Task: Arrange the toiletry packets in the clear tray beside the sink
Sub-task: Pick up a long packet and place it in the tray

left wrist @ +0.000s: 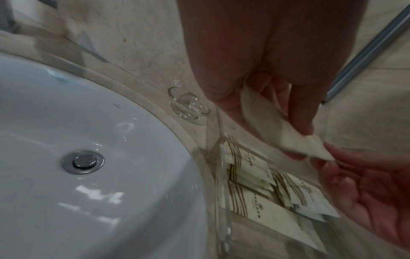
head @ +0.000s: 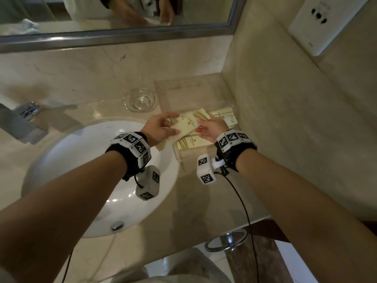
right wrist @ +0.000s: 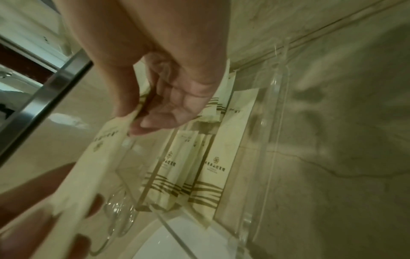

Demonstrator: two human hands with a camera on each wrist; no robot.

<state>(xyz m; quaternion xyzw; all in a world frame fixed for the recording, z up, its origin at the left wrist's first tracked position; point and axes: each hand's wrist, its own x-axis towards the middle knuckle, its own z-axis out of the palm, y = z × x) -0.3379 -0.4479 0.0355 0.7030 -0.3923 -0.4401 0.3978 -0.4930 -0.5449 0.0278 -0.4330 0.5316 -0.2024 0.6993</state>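
Note:
Both hands hold one long cream toiletry packet just above the near end of the clear tray, which sits right of the sink. My left hand grips its left part between thumb and fingers. My right hand pinches the other end, and in the right wrist view the right hand pinches the packet between thumb and fingertip. In the left wrist view the left hand has the packet bent between its fingers. Several striped packets lie side by side in the tray.
A small glass dish stands just left of the tray's far end. The white sink lies to the left, with a chrome faucet behind it. A marble wall rises right of the tray, and a mirror hangs behind the counter.

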